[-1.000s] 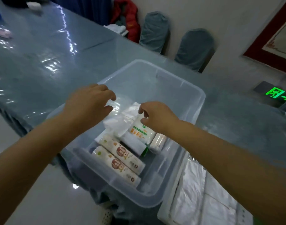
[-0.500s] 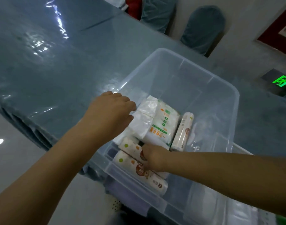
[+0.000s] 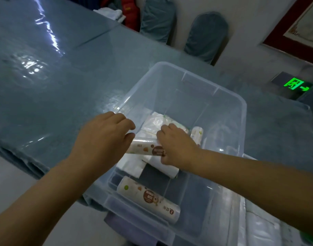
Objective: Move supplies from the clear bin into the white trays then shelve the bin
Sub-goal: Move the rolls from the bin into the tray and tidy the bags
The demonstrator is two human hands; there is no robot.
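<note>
A printed roll is gripped inside the clear bin by the right hand.

The left hand (image 3: 106, 137) is held above the clear bin's (image 3: 239, 110) left rim, fingers curled, nothing grasped. Just beside it, a printed roll (image 3: 143, 148) is clasped at one end by the right hand (image 3: 175, 146), raised above white packets (image 3: 131, 166). A second printed roll (image 3: 148, 197) is seen lying against the near wall. The bin is set on the blue-covered surface (image 3: 54, 86).
</note>
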